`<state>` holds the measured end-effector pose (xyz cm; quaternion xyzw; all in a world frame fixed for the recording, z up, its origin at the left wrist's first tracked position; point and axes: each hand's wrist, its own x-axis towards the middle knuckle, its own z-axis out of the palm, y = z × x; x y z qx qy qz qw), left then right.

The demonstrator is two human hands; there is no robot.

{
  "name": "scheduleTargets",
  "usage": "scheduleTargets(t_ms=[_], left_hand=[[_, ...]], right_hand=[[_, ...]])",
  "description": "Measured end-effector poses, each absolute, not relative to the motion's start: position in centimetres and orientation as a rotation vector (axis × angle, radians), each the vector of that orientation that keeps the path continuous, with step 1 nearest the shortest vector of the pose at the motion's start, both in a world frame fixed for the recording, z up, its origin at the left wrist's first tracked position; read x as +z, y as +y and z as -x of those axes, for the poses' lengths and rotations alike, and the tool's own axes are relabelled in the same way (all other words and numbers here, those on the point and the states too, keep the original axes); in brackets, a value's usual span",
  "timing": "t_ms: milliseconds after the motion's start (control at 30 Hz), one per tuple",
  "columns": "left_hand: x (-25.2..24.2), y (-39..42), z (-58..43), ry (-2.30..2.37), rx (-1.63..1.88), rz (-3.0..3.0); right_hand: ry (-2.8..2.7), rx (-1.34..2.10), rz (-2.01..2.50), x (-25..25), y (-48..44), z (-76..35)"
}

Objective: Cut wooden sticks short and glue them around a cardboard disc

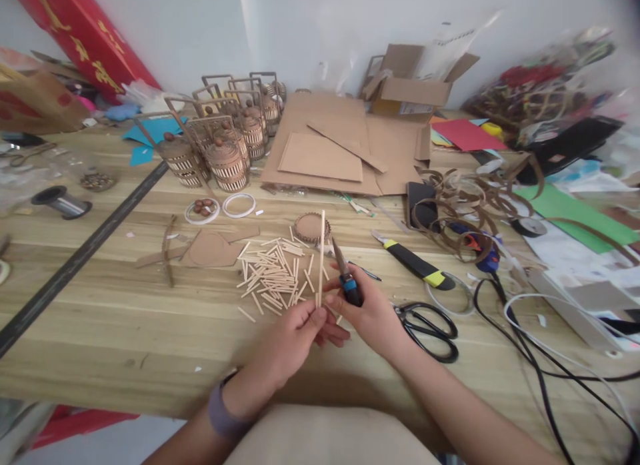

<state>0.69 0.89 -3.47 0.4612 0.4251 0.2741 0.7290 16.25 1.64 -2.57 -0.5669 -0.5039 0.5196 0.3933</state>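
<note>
Between the thumb and fingers of my left hand (300,326) a thin pale wooden stick (323,252) stands upright; a short piece beside its lower end is partly covered by the fingers. My right hand (373,308) is closed around pliers (350,286) with a dark pointed tip and blue-and-black handles, the tip aimed up and away from me. Both hands nearly touch. Just beyond them lies a loose pile of short cut sticks (273,273). A round cardboard disc with a ridged brown rim (311,228) sits behind the pile.
Black-handled scissors (431,330) and a yellow-black utility knife (417,262) lie to the right, near coiled brown strips (465,205) and cables. Several small handled baskets (227,162), cardboard sheets (320,157) and a carton (410,92) stand behind. A long dark bar (85,255) crosses the left.
</note>
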Motion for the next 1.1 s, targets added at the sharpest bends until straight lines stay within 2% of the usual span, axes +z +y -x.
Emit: scheduleTargets(t_ms=[233, 667, 1100], left_hand=[[-3.6, 0.8, -1.0, 0.901, 0.525, -1.124], [-3.2, 1.9, 0.3, 0.976, 0.454, -1.121], [-3.4, 1.8, -0.5, 1.024, 0.458, -0.895]], right_hand=[[-1.021, 1.651, 1.238, -2.0, 1.8, -15.5], [-1.03, 1.662, 1.266, -2.8, 1.6, -15.6], [-1.384, 1.374, 1.455, -2.8, 1.6, -15.9]])
